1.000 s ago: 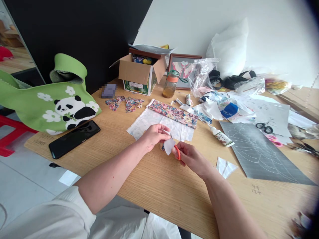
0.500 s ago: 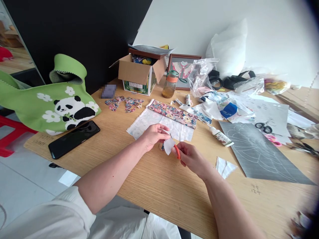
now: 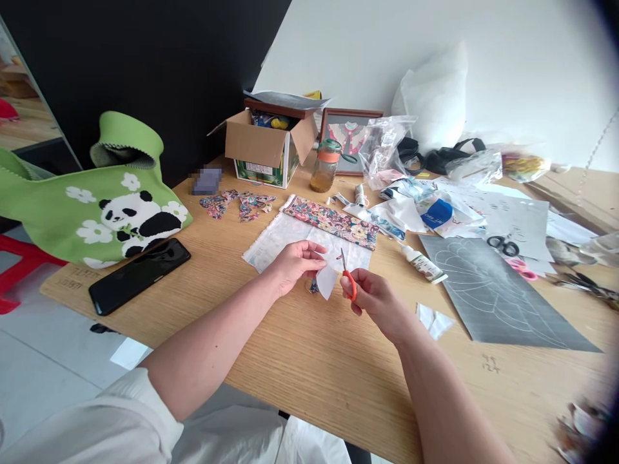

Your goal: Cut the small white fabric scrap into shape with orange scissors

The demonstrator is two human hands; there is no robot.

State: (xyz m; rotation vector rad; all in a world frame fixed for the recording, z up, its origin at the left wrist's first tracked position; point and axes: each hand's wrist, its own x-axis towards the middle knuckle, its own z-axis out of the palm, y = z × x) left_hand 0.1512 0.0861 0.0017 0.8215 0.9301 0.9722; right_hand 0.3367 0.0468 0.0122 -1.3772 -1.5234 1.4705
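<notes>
Between its thumb and fingers, my left hand point(image 3: 298, 265) pinches a small white piece point(image 3: 327, 282), paper or fabric; I cannot tell which. My right hand point(image 3: 371, 295) grips orange-handled scissors point(image 3: 349, 283), their blades pointing up and away, just right of the white piece and apart from it. A small floral scrap point(image 3: 313, 285) shows below my left fingers. Behind both hands lies a pale cloth point(image 3: 271, 243), its far part showing a floral print point(image 3: 333, 222). Cut floral pieces point(image 3: 255, 205) lie farther left.
A phone point(image 3: 140, 276) and a green panda bag point(image 3: 130, 212) are at left. At the back stand an open carton point(image 3: 258, 145) and a bottle point(image 3: 324, 169). On the right lie a glue bottle point(image 3: 423, 264), a dark sheet point(image 3: 503, 293), black-handled scissors point(image 3: 503, 245) and a white scrap point(image 3: 434, 320).
The scissors have moved right, away from the white piece, and their blades now show clear of it. My left hand keeps its pinch. The view has shifted slightly.
</notes>
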